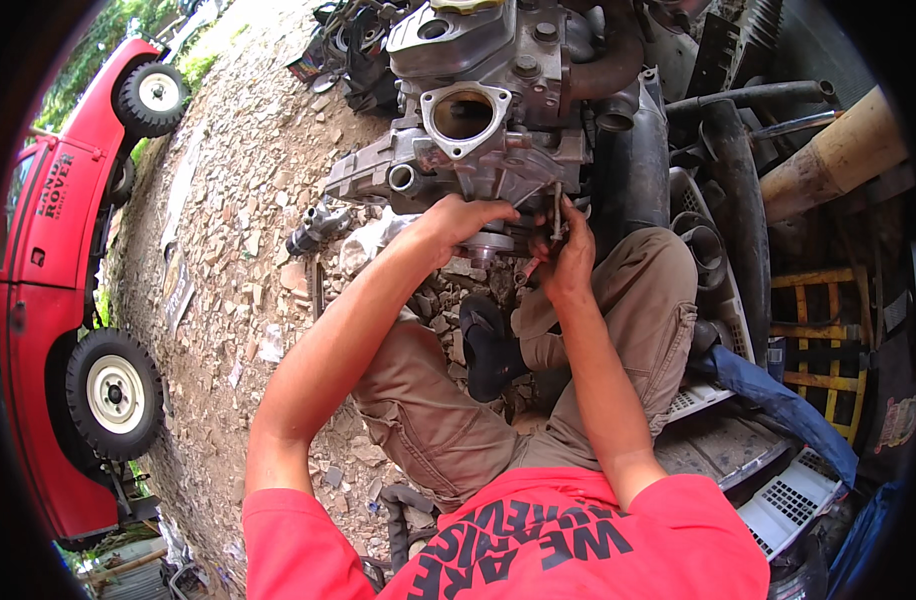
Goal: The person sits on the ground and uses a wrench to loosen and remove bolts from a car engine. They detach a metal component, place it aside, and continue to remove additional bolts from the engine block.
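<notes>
A greasy metal engine [468, 165] sits in front of me, with a three-cornered flange [499, 98] around a round opening facing me. My left hand [456, 222] is against its lower edge, thumb stretched across the metal beside a shiny round fitting [486, 245]; its other fingers are mostly hidden, and the hand looks closed round the casing. At the engine's lower right, my right hand [572, 255] pinches what looks like a long thin bolt [557, 212], which stands nearly upright against the casing. Part of that hand's fingers is in shadow.
Stony ground [228, 230] spreads to the left, where a red off-road vehicle [53, 270] stands. A small metal part [318, 228] lies left of the engine. Close on my right are dark pipes [733, 190], a bamboo pole [833, 155], white crates [793, 500] and a yellow frame [818, 335].
</notes>
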`<action>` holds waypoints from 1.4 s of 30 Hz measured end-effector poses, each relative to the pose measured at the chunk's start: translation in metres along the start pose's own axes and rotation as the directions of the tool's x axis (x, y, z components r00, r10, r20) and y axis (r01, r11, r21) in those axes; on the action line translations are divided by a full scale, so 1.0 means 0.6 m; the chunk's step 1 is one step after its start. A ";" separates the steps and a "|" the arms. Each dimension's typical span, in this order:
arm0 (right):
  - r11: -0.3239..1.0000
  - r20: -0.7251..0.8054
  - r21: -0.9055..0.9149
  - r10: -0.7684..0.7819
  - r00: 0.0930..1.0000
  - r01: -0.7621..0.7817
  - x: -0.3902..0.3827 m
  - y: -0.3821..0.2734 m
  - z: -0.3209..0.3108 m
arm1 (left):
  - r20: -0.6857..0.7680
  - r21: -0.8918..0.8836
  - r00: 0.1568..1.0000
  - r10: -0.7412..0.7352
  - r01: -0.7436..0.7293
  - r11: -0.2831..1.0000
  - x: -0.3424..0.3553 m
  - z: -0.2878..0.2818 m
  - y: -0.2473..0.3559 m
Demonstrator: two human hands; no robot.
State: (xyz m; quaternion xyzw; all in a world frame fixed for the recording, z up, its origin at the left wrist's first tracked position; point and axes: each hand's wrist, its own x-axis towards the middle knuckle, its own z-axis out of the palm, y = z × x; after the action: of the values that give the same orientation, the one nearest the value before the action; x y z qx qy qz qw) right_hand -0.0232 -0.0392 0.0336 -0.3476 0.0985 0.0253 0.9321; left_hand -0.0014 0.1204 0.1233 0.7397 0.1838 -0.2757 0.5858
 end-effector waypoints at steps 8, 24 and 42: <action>0.998 0.003 0.047 0.029 1.000 -0.029 0.001 0.002 -0.004 | 0.006 0.014 1.000 0.002 -0.002 1.000 0.014 -0.005 -0.009; 0.999 -0.004 0.042 -0.011 1.000 0.011 0.002 -0.001 -0.001 | -0.008 0.002 1.000 0.007 -0.007 1.000 0.003 0.000 0.001; 1.000 -0.014 -0.004 0.009 1.000 -0.009 0.003 -0.004 0.002 | 0.012 0.026 1.000 -0.022 0.021 0.999 0.010 -0.003 -0.002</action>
State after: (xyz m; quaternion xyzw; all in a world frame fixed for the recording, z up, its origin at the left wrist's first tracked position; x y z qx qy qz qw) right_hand -0.0212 -0.0406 0.0356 -0.3492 0.1066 0.0271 0.9306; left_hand 0.0028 0.1224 0.1191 0.7433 0.1845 -0.2889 0.5745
